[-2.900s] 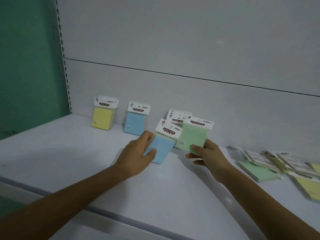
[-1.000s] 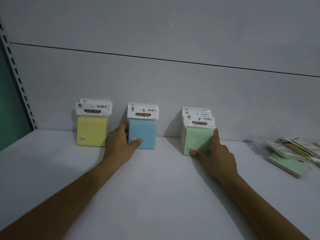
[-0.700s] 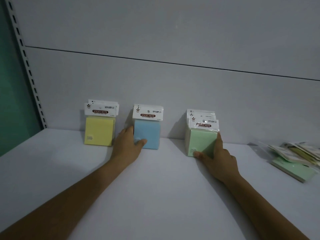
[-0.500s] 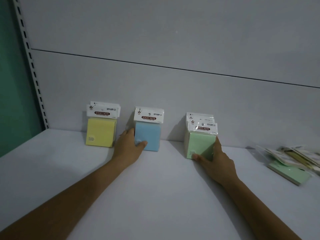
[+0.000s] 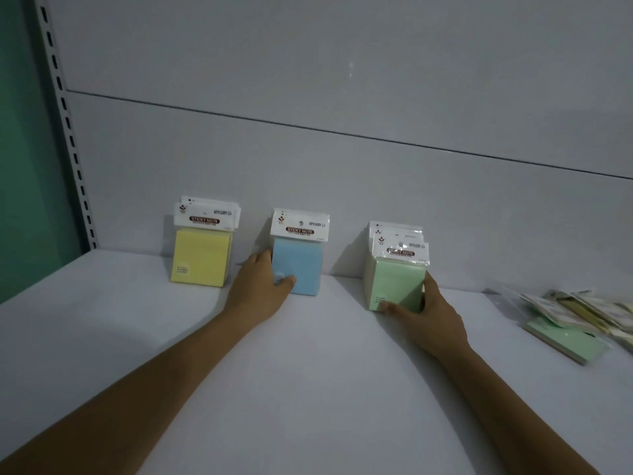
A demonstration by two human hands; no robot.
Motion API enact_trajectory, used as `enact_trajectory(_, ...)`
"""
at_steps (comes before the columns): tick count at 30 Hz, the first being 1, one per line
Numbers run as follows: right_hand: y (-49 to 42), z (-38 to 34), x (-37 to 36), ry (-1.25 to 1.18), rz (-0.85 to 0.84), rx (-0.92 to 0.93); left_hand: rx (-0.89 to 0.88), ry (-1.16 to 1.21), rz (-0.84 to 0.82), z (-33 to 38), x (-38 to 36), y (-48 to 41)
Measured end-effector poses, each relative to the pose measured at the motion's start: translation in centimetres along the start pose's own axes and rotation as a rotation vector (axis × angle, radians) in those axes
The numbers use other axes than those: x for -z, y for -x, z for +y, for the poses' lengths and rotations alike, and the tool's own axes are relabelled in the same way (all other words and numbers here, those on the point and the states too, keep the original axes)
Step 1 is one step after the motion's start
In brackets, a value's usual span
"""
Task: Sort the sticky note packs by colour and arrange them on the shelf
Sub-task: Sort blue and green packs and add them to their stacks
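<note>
Three upright groups of sticky note packs lean against the back wall of the white shelf (image 5: 308,389). The yellow packs (image 5: 200,258) stand at the left, untouched. My left hand (image 5: 257,289) holds the blue pack (image 5: 303,265) by its left edge, thumb across the lower front. My right hand (image 5: 424,320) holds the front green pack (image 5: 397,286), with the thumb along its bottom edge and the fingers up its right side. More green packs stand behind it.
A loose pile of unsorted packs (image 5: 589,317), green and yellow among them, lies flat at the right edge of the shelf. A slotted upright rail (image 5: 68,132) and a green wall bound the left side.
Both hands carried a blue and a green pack to the back wall and stood them in their colour groups. Over the last second the hands have stayed on those packs.
</note>
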State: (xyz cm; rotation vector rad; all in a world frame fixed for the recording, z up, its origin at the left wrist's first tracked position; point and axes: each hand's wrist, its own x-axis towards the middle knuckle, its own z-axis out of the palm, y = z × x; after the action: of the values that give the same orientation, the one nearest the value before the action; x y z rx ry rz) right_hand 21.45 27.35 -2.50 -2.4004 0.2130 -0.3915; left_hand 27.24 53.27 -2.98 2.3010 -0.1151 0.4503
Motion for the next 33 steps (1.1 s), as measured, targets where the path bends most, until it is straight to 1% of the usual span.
enact_trajectory(3, -0.1, -0.1, 0.1, -0.004, -0.007, -0.013, 0.006, 0.029, 0.004, -0.1, 0.2, 0.0)
enact_trajectory(7, 0.1, -0.1, 0.1, -0.036, 0.005, -0.009, 0.016, 0.076, 0.082, 0.4, 0.1, 0.4)
enact_trajectory(12, 0.0, 0.3, 0.1, -0.233, 0.093, -0.048, -0.058, -0.004, 0.186, 0.7, 0.5, 1.3)
enact_trajectory(15, 0.0, 0.5, 0.2, -0.284, 0.136, -0.065, -0.172, -0.062, 0.268, 1.3, 0.7, 1.7)
enact_trajectory(18, 0.0, 0.5, 0.3, -0.315, 0.16, -0.062, -0.331, -0.17, 0.29, 1.4, 0.6, 1.9)
enact_trajectory(22, 0.2, 0.4, 0.4, -0.364, 0.201, -0.057, -0.514, -0.283, 0.26, 2.0, 0.4, 2.6)
enact_trajectory(26, 0.3, 0.4, 0.5, -0.416, 0.29, -0.028, -0.711, -0.421, 0.144, 3.4, -0.1, 3.3)
enact_trajectory(29, 1.1, 0.0, 1.1, -0.389, 0.328, 0.064, -0.857, -0.543, 0.054, 4.6, -0.5, 3.9)
enact_trajectory(31, 1.9, -0.1, 2.3, -0.359, 0.314, 0.168, -0.923, -0.564, 0.016, 5.9, -0.8, 4.5)
enact_trajectory(33, 2.5, 0.5, 4.0, -0.28, 0.302, 0.267, -0.973, -0.57, 0.001, 7.5, -1.4, 5.2)
